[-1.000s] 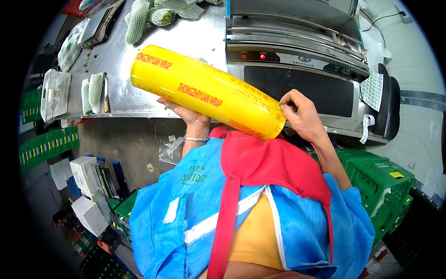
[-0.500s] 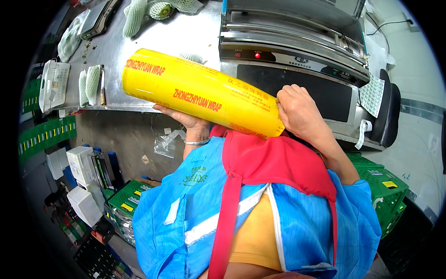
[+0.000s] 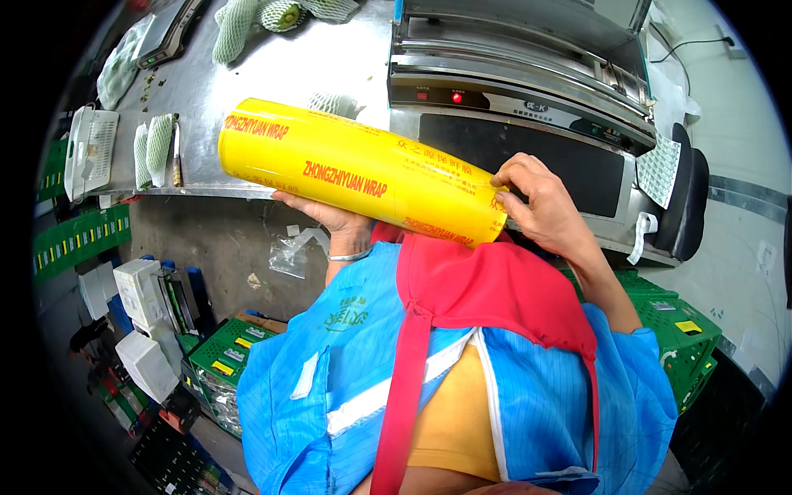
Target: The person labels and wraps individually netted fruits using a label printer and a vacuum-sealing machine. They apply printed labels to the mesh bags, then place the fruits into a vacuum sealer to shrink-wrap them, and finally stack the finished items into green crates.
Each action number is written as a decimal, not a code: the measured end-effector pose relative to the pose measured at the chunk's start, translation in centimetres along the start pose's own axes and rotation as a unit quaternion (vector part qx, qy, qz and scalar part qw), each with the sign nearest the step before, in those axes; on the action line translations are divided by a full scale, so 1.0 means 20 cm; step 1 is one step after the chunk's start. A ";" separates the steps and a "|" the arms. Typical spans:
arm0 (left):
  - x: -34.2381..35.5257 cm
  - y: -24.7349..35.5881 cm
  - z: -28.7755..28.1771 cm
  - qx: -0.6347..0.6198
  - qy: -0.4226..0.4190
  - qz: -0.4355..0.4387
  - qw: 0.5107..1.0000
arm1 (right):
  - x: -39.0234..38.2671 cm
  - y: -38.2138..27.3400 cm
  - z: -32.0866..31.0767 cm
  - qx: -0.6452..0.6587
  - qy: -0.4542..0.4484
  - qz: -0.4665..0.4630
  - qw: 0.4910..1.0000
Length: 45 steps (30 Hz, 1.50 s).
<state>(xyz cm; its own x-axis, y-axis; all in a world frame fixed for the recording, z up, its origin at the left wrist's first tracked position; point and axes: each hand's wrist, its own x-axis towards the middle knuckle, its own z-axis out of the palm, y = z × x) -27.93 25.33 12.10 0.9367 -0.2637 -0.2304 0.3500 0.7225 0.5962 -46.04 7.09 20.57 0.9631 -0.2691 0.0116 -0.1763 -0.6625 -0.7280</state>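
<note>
Holding a big yellow roll of cling wrap level above the near edge of the steel table, just left of the wrapping machine. Cupping the roll from below with the left hand, fingers curled against its underside. Pressing the right hand on the roll's right end, fingers spread over the rim. Lying farther left on the table: foam-netted produce.
</note>
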 end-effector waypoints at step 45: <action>-0.07 0.04 0.12 0.100 0.011 0.011 0.995 | -0.07 0.01 0.04 -0.190 0.035 0.028 0.981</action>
<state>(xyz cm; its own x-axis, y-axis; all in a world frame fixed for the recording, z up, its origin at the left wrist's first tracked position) -28.99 24.72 14.76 0.9443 -0.2343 -0.2313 0.3270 0.5860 0.7414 -47.27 7.94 19.85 0.9355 -0.3516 0.0357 -0.3050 -0.8541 -0.4214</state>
